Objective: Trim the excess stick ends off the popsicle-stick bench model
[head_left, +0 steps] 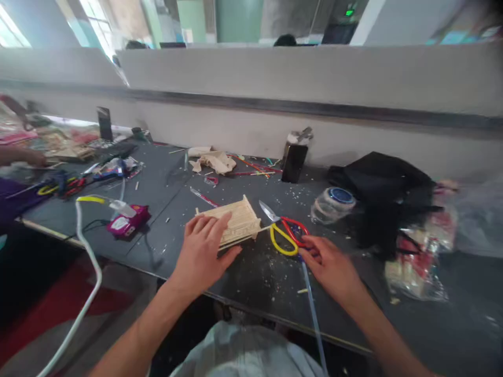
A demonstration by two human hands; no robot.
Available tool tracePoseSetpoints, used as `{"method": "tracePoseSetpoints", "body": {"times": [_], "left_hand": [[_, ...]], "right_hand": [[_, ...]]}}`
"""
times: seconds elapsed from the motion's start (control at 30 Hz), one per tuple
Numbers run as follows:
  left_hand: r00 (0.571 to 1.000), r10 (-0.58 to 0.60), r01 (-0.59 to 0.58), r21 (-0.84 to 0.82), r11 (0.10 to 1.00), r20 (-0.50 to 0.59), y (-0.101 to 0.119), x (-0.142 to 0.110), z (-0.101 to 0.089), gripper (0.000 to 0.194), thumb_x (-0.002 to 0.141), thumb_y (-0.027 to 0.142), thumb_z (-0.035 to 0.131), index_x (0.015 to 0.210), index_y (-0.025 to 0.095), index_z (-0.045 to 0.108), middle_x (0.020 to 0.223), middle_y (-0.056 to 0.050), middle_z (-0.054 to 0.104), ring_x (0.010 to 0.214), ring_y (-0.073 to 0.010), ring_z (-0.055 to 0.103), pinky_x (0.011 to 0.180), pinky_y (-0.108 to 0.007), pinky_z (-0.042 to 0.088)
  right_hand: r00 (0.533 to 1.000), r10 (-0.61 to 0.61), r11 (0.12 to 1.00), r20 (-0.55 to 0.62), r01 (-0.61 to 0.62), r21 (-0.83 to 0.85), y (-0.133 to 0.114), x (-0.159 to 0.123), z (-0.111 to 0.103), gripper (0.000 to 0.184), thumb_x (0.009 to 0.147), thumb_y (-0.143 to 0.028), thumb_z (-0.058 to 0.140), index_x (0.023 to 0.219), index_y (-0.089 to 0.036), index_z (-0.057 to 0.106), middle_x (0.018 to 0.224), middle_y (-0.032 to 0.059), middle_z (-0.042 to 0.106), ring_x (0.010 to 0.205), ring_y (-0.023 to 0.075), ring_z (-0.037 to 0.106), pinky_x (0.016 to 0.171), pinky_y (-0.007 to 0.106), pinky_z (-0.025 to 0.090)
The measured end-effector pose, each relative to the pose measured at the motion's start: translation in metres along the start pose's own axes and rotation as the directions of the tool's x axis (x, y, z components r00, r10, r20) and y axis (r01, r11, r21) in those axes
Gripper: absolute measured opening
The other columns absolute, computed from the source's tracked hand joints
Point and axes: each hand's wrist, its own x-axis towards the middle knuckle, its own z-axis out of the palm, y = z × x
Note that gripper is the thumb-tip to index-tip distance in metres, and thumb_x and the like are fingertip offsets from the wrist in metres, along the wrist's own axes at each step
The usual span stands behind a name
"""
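Note:
My left hand (205, 250) lies over the left end of a small model built of thin wooden sticks (239, 214), fingers on top and thumb along its near edge. The model sits on the dark table, partly covered by the hand. A thin stick (265, 228) reaches from its right side toward the scissors (283, 235), which have one red and one yellow handle. My right hand (326, 262) has its fingers curled at the back of the red handle. Under the scissors, something blue shows in part, and a pale cord (312, 309) runs from it over the table edge.
A phone (294, 162) leans upright near the wall. Right of it are a clear jar (333, 204), a black bag (387, 183) and plastic packets (416, 267). Crumpled paper (215, 162) lies behind the model. A magenta power strip (129, 221) stands left; another person's hand (23, 156) is farther left.

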Motion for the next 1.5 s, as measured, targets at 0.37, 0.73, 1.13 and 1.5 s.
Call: {"method": "tracePoseSetpoints", "body": {"times": [0.37, 0.73, 1.13, 1.5], "left_hand": [[0.855, -0.093, -0.013, 0.201, 0.980, 0.511, 0.020, 0.068, 0.006, 0.029, 0.076, 0.038, 0.062, 0.095, 0.015, 0.065, 0.095, -0.014, 0.071, 0.088, -0.0311, 0.067, 0.073, -0.038, 0.049], [0.825, -0.085, 0.025, 0.113, 0.993, 0.558, 0.008, 0.075, 0.016, 0.022, 0.076, 0.020, 0.048, 0.086, 0.018, 0.068, 0.092, -0.012, 0.071, 0.091, -0.0265, 0.066, 0.072, -0.032, 0.048], [0.778, -0.075, 0.351, -0.332, 0.876, 0.624, -0.062, 0.125, 0.008, 0.047, 0.067, 0.052, 0.061, 0.098, 0.016, 0.065, 0.090, -0.005, 0.067, 0.083, -0.0195, 0.059, 0.069, -0.027, 0.043], [0.265, 0.218, 0.619, -0.338, 0.708, 0.939, -0.094, 0.150, 0.067, 0.040, 0.051, 0.034, 0.077, 0.085, 0.016, 0.067, 0.082, -0.006, 0.073, 0.078, -0.0220, 0.066, 0.076, -0.036, 0.050]], "right_hand": [[0.990, -0.081, 0.845, 0.118, 0.131, -0.519, -0.038, 0.037, 0.009, 0.045, 0.082, -0.032, 0.063, 0.123, -0.014, 0.054, 0.108, 0.0145, 0.063, 0.100, 0.0310, 0.056, 0.083, 0.040, 0.043], [0.968, 0.154, 0.959, 0.196, -0.099, -0.266, -0.040, 0.069, 0.001, 0.037, 0.073, -0.009, 0.060, 0.110, -0.007, 0.059, 0.098, 0.0182, 0.067, 0.090, 0.0264, 0.065, 0.075, 0.031, 0.047], [0.883, 0.118, 0.019, 0.455, -0.460, 0.888, -0.035, -0.018, -0.015, 0.051, 0.079, -0.039, 0.065, 0.125, -0.026, 0.046, 0.061, -0.0085, 0.043, 0.040, 0.0060, 0.036, 0.033, 0.019, 0.036], [0.856, 0.208, 0.293, 0.474, -0.517, 0.805, -0.040, -0.056, -0.003, 0.066, 0.075, -0.066, 0.059, 0.125, -0.026, 0.046, 0.070, -0.0033, 0.055, 0.054, 0.0130, 0.054, 0.051, 0.027, 0.049]]}}
